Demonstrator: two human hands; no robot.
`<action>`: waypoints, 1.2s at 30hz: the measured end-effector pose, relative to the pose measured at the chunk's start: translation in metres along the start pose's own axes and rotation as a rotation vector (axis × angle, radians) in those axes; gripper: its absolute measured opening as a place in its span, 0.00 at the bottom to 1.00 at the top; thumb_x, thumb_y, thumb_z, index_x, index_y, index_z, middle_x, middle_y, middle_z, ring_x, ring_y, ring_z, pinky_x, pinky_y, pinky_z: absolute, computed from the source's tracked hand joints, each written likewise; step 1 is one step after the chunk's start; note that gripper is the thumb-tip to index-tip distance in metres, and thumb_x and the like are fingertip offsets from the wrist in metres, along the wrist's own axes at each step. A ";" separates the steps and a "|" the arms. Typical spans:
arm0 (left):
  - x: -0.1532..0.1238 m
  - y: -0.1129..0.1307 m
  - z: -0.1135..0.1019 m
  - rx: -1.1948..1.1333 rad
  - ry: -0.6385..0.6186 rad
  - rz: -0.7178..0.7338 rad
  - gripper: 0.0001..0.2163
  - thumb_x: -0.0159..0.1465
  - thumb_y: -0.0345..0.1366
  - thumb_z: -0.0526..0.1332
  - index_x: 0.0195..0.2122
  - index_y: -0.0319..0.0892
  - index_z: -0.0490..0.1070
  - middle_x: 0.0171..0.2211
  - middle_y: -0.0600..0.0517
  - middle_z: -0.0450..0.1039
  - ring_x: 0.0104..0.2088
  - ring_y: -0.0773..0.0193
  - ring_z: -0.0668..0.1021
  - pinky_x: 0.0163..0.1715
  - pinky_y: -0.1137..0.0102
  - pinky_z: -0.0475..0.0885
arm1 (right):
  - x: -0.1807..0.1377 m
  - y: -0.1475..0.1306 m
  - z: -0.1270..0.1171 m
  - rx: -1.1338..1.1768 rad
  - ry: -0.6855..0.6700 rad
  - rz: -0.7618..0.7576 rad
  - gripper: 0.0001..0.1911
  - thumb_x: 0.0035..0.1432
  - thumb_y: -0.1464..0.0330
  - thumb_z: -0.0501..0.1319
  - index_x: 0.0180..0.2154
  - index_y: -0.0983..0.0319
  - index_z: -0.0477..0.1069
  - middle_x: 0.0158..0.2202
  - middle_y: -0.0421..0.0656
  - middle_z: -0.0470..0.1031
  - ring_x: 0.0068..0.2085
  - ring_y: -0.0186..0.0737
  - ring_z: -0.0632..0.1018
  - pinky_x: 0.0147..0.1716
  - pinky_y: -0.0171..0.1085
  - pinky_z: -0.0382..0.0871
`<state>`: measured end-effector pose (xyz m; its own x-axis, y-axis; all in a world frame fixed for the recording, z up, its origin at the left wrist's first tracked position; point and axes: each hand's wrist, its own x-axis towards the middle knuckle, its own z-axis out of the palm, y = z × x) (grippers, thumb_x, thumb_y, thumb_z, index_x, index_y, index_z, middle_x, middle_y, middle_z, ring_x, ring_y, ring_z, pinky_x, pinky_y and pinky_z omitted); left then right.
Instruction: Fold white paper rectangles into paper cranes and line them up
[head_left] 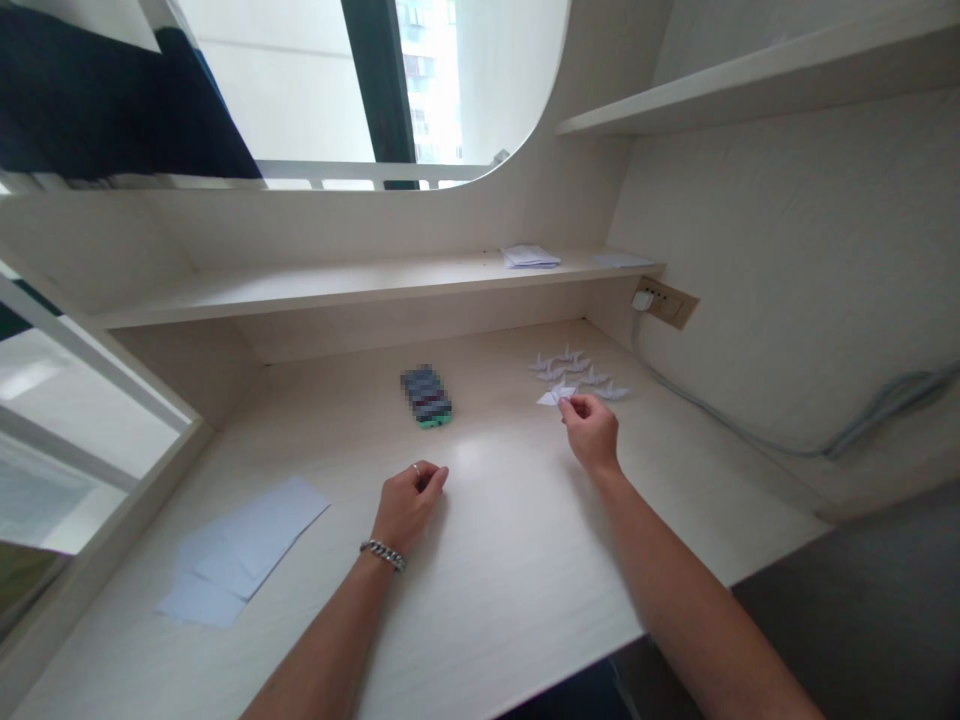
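Note:
My right hand [592, 430] pinches a white folded paper crane [553, 396] between thumb and fingertips, at the near edge of a cluster. Several other white paper cranes [596, 377] stand close together on the desk just beyond it. Partly covered by my fingers, the held crane shows mainly its pale wings. My left hand [409, 503], with a ring and a chain bracelet, rests on the desk with its fingers curled closed and nothing visible in them. Ahead of it lies a dark, pixelated phone-like object [427, 393] with a green lower edge.
Overlapping white paper sheets [247, 550] lie at the desk's left. Folded papers [529, 257] sit on the low back shelf [337, 285]. At right, a grey cable [697, 402] runs from a wall socket [670, 303] along the wall. The desk's front edge is near my right forearm.

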<state>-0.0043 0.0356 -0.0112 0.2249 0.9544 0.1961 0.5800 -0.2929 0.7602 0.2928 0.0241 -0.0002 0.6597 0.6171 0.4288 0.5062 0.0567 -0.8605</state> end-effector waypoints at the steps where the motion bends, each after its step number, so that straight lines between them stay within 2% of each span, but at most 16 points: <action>1: 0.000 0.000 0.000 0.017 -0.009 0.002 0.16 0.61 0.49 0.57 0.27 0.42 0.74 0.21 0.52 0.73 0.24 0.62 0.73 0.27 0.69 0.64 | 0.005 0.005 -0.007 -0.017 0.020 0.005 0.18 0.52 0.55 0.62 0.33 0.64 0.76 0.30 0.49 0.80 0.30 0.44 0.78 0.34 0.38 0.69; 9: 0.004 0.002 -0.003 0.052 -0.038 0.003 0.18 0.60 0.52 0.57 0.29 0.42 0.74 0.22 0.52 0.75 0.25 0.61 0.75 0.28 0.69 0.66 | 0.047 0.059 -0.094 -0.319 0.184 0.080 0.18 0.55 0.57 0.58 0.34 0.65 0.76 0.32 0.51 0.80 0.34 0.46 0.78 0.38 0.41 0.68; 12: 0.006 0.002 -0.004 0.052 -0.061 -0.015 0.18 0.59 0.53 0.57 0.31 0.42 0.75 0.24 0.52 0.77 0.25 0.61 0.75 0.28 0.69 0.66 | 0.053 0.078 -0.111 -0.379 0.168 0.148 0.16 0.55 0.59 0.58 0.34 0.65 0.76 0.32 0.51 0.80 0.33 0.46 0.78 0.37 0.40 0.68; 18: 0.008 0.000 -0.005 0.048 -0.078 -0.049 0.20 0.58 0.55 0.58 0.32 0.42 0.75 0.25 0.52 0.78 0.27 0.59 0.77 0.29 0.69 0.67 | 0.062 0.097 -0.099 -0.484 0.087 0.245 0.13 0.54 0.62 0.60 0.36 0.62 0.77 0.36 0.49 0.80 0.38 0.46 0.78 0.38 0.39 0.68; 30: 0.009 0.000 -0.006 0.085 -0.094 -0.036 0.21 0.57 0.56 0.58 0.32 0.42 0.76 0.25 0.52 0.78 0.27 0.59 0.77 0.28 0.68 0.68 | 0.069 0.093 -0.087 -0.603 -0.043 0.288 0.12 0.55 0.58 0.60 0.36 0.55 0.78 0.39 0.43 0.81 0.40 0.45 0.78 0.36 0.37 0.68; 36: 0.008 0.001 -0.006 0.107 -0.101 -0.036 0.20 0.57 0.56 0.58 0.32 0.43 0.76 0.26 0.52 0.78 0.28 0.58 0.78 0.29 0.68 0.68 | 0.069 0.092 -0.087 -0.624 -0.059 0.288 0.12 0.56 0.57 0.59 0.37 0.55 0.78 0.39 0.42 0.81 0.41 0.44 0.78 0.36 0.37 0.67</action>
<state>-0.0069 0.0429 -0.0053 0.2768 0.9554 0.1030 0.6676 -0.2683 0.6945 0.4334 0.0039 -0.0258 0.7938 0.5822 0.1756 0.5516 -0.5677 -0.6111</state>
